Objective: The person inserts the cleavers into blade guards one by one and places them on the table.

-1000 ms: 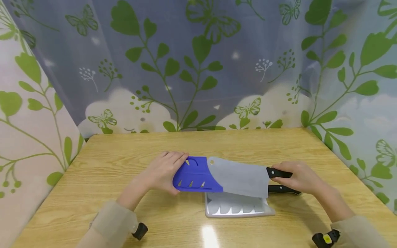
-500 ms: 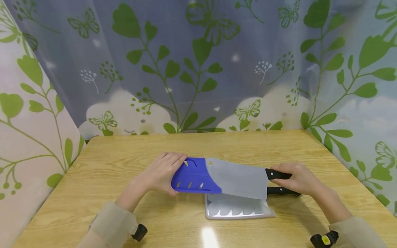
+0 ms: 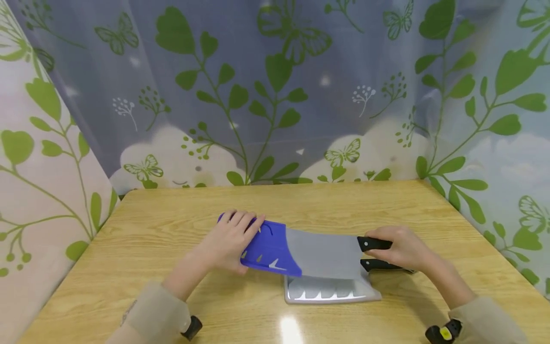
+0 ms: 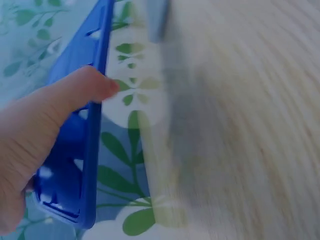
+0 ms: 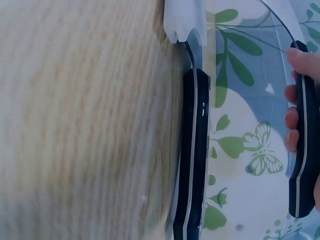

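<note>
My left hand [image 3: 225, 241] grips the blue blade sheath [image 3: 269, 246] by its left end, thumb on the near edge and fingers over the far side. My right hand [image 3: 404, 246] holds the black handle of a cleaver [image 3: 328, 253]. The cleaver's front end is hidden inside the sheath, which is tilted. Both are lifted above the table. Below them lies a second knife [image 3: 382, 265], its black handle pointing right and its blade in a pale grey sheath [image 3: 331, 297]. In the right wrist view, the second knife's handle [image 5: 192, 160] lies apart from the held cleaver handle [image 5: 304, 130].
The wooden table [image 3: 172, 215] spreads around both hands. Behind it hangs a blue and white curtain [image 3: 240, 129] printed with green leaves and butterflies. A bright light reflection shows near the table's front.
The cleaver has slid left and deeper into the blue sheath; the hole near its tip is now covered. My right hand has moved left with it, and the sheath has tilted, its right end lower.
</note>
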The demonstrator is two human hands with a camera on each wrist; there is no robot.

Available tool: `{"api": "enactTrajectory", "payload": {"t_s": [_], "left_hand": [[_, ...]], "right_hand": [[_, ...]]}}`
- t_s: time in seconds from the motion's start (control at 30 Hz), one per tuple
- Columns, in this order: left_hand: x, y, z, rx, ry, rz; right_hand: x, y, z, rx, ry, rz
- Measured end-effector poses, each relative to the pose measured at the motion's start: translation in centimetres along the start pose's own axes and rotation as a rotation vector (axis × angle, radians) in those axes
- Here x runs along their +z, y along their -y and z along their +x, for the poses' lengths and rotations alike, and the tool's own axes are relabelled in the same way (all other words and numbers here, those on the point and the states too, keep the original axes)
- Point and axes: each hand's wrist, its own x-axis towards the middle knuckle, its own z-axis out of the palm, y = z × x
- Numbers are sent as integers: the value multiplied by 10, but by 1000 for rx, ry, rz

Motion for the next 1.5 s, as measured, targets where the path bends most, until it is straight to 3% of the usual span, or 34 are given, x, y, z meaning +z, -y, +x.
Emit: {"api": "enactTrajectory", "payload": {"t_s": [0.23, 0.43, 0.57, 0.97, 1.5], "left_hand": [[-1, -5, -2, -55, -35, 103], [-5, -1, -8, -31, -103, 116], [-4, -3, -13, -27, -143, 86], [-4, -8, -19, -24, -226, 52], [-1, -15, -14, -29, -191, 60]], "right_hand": [[0, 12, 5, 51, 30, 17], [-13, 12, 10, 87, 223, 159], [-19, 12, 8, 136, 297, 161], [-15, 18, 7, 57, 177, 208], [-14, 15, 1, 84, 194, 229]]}}
